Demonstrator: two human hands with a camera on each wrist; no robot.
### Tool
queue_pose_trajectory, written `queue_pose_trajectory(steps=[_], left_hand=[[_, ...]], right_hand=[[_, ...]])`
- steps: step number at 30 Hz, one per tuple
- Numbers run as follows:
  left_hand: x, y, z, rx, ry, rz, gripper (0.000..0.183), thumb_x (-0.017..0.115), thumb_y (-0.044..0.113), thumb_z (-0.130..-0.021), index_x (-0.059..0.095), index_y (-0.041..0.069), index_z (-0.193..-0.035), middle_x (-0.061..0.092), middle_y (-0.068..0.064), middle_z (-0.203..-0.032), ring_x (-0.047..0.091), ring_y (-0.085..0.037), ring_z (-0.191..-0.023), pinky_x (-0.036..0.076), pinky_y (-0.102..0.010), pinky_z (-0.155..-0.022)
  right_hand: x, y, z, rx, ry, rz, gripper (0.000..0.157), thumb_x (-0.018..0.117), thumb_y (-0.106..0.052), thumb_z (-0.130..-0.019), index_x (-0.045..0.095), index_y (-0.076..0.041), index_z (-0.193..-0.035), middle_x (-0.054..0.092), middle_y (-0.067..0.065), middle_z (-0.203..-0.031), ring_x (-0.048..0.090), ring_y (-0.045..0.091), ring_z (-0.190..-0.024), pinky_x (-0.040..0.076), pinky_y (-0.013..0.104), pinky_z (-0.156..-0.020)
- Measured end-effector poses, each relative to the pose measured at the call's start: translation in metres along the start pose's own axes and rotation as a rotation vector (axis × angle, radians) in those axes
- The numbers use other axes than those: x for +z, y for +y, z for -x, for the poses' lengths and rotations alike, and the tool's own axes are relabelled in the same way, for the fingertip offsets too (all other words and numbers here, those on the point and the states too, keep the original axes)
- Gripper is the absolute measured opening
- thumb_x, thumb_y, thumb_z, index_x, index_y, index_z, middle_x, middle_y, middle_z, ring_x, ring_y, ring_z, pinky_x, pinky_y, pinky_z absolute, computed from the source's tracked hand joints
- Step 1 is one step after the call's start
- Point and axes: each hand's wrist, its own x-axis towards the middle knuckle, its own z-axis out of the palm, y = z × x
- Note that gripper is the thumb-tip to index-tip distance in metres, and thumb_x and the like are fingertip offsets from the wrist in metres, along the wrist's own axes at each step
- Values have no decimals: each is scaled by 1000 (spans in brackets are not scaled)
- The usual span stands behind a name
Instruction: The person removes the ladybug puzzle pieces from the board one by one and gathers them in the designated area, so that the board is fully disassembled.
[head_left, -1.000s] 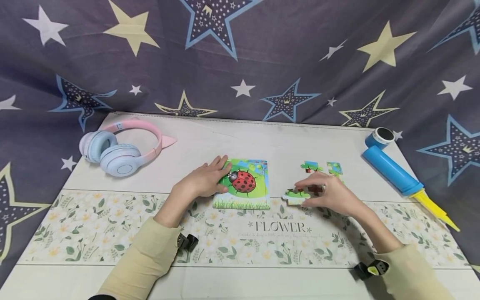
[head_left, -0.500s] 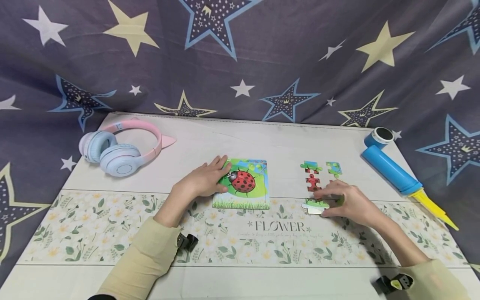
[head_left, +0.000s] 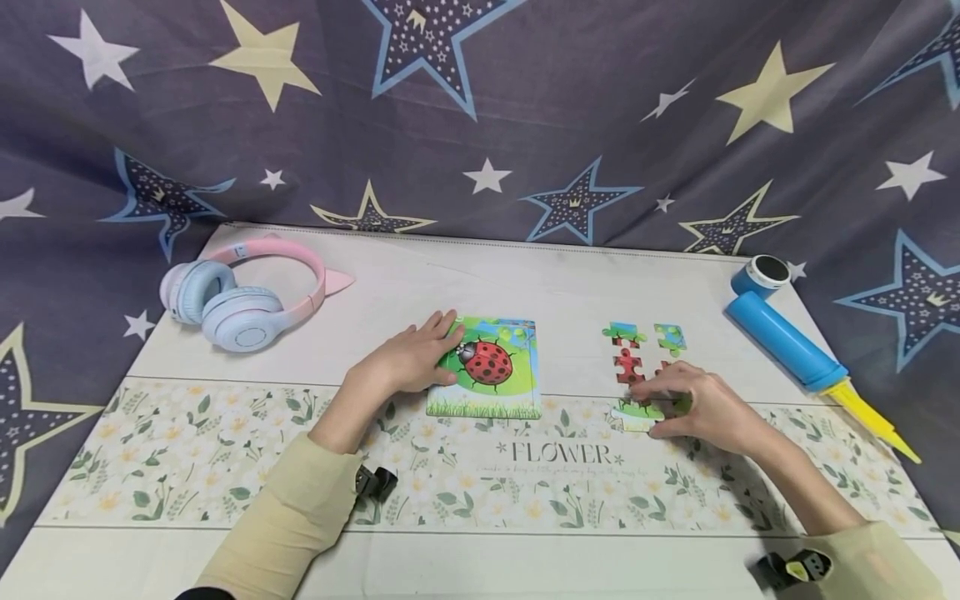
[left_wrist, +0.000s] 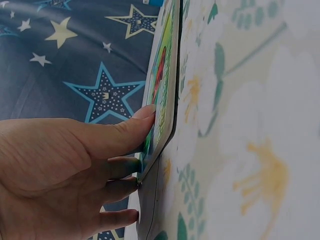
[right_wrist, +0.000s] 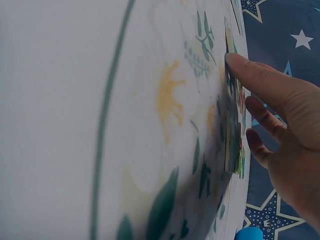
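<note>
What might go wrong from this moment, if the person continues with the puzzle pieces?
The right hand, fingers at the green piece, could bump the red piece just beyond it. That hand also partly covers another piece, which it might brush aside. The left hand rests on the ladybug picture and might shift it.

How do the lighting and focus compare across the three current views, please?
Head: bright, the ladybug puzzle clear, fine print under FLOWER illegible, a soft shadow beside the right forearm; left wrist: dimmer, the near printed flower blurred; right wrist: also dim, the nearest printed leaves soft, a dark shadow across part of the tabletop.
</note>
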Motion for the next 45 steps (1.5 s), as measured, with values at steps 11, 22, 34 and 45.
queue_pose_trajectory(steps=[11,22,34,45], left_hand=[[-5,-2,0,1,2,15,80,60,35,-104,18,6,-165,-2,-18,-174,1,-38,-162,12,-57,-131],[-9,-6,0,15,46,91,83,69,32,-98,25,6,-163,4,-16,-174,6,-35,-163,13,-54,-132],[-9,-14,13,37,120,78,74,63,34,-102,29,9,-163,10,-18,-173,9,-39,-162,18,-58,-130],[11,-13,38,77,84,-19,67,59,41,-104,34,22,-163,6,-21,-173,11,-44,-160,20,-65,-127]], right_hand=[[-7,-7,-23,-49,80,-35,44,91,-19,-76,78,-22,-118,76,-9,-104,61,11,-91,52,28,-72],[-9,-37,-75,-39,194,-183,39,85,-16,-86,76,-23,-123,76,-1,-109,63,11,-105,52,27,-93],[6,-76,-125,-37,316,-391,36,81,-14,-90,76,-22,-124,78,1,-108,63,5,-105,49,30,-101],[26,-107,-162,-29,420,-580,28,74,-2,-92,75,-4,-120,77,22,-103,68,2,-88,56,18,-87]])
